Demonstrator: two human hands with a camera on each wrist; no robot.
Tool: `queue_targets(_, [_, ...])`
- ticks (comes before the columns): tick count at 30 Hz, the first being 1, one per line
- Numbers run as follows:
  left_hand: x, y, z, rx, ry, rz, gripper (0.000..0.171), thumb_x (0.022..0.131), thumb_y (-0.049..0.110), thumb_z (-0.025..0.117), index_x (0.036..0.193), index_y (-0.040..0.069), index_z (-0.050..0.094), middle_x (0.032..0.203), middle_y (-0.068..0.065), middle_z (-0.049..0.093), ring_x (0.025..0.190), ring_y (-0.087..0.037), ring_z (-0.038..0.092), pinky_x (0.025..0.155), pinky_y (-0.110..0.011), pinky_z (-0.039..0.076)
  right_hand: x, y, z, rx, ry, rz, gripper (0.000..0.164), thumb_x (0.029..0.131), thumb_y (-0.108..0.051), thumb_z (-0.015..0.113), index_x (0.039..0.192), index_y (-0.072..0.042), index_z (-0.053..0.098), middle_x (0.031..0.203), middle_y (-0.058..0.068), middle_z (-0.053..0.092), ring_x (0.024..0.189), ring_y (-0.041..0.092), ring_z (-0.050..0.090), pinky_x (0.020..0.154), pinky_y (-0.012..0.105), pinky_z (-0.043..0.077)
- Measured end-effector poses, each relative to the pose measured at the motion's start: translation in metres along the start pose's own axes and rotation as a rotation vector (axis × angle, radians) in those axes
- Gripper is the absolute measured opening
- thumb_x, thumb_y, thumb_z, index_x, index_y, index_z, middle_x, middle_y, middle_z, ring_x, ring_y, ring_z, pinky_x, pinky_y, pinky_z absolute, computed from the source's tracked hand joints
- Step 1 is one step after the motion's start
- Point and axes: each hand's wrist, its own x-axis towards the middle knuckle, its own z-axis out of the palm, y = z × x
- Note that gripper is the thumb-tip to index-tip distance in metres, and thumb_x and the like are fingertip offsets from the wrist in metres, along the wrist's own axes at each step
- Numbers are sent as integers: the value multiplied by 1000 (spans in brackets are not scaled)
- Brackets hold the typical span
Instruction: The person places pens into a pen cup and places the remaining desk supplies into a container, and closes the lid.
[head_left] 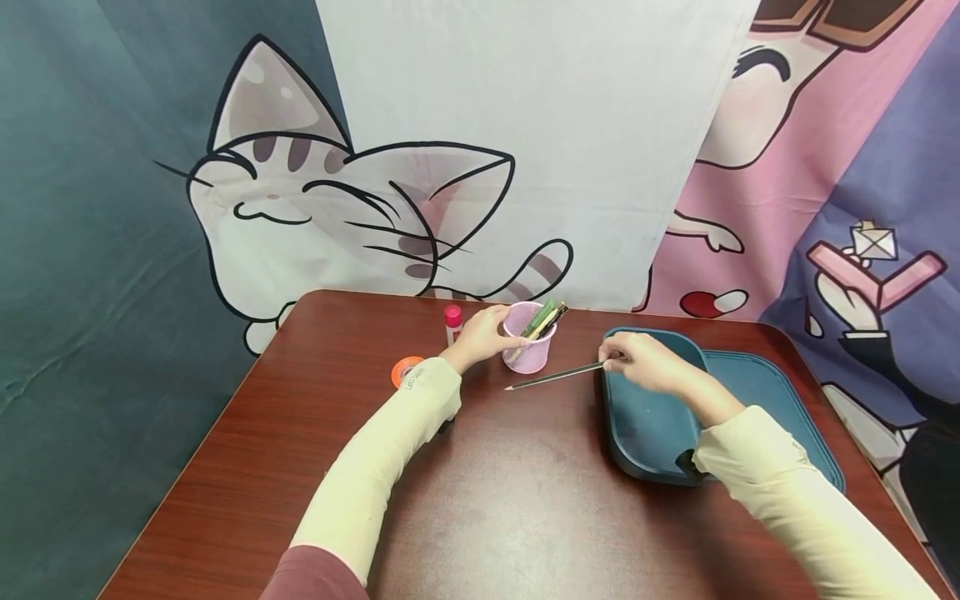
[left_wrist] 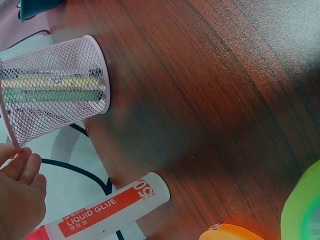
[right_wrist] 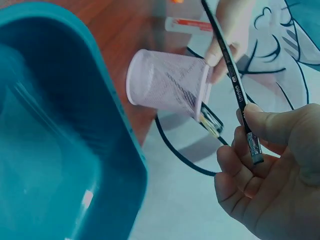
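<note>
My right hand point(head_left: 647, 360) pinches a dark pencil point(head_left: 555, 377) near its eraser end, thumb against fingers in the right wrist view. The sharpened tip points left, in front of a pink mesh pen cup point(head_left: 529, 358). Upright on the table, the cup holds several pens and pencils, among them green, yellowish and black ones. At its rim, my left hand point(head_left: 483, 336) grips the cup between thumb and fingertips. Just behind that hand stands a liquid glue bottle point(left_wrist: 105, 210) with a red cap.
A deep blue bin point(head_left: 648, 421) sits under my right hand, with a flat blue lid or tray point(head_left: 768, 408) to its right. An orange tape roll point(head_left: 406, 369) lies by my left sleeve. Green-rimmed roll point(left_wrist: 295, 215) shows in the left wrist view. Printed cloth hangs behind the table.
</note>
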Motion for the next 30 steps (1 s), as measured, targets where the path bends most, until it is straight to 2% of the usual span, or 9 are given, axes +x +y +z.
queue_targets(11, [0,0,0,6,5,14,64,71,40,70,124,10,51,122,-5,53,112,-19,49,95,-33,39,-8,2,-32,41,98,42,3,82,-7,60,84,-4,61,75,4,58,66,14,46,60,25,38])
queue_targets(19, [0,0,0,1,10,24,64,71,38,71,124,10,51,123,-6,53,113,-19,49,96,-33,39,-11,7,-50,92,192,100,7,84,-10,58,86,-5,62,78,9,60,66,9,47,61,22,40])
queue_targets(30, [0,-1,0,10,17,25,62,71,39,70,124,12,51,124,-6,52,114,-19,48,96,-33,38,-5,22,-50,165,258,167,17,86,-16,56,91,-1,62,80,9,59,66,10,49,58,21,42])
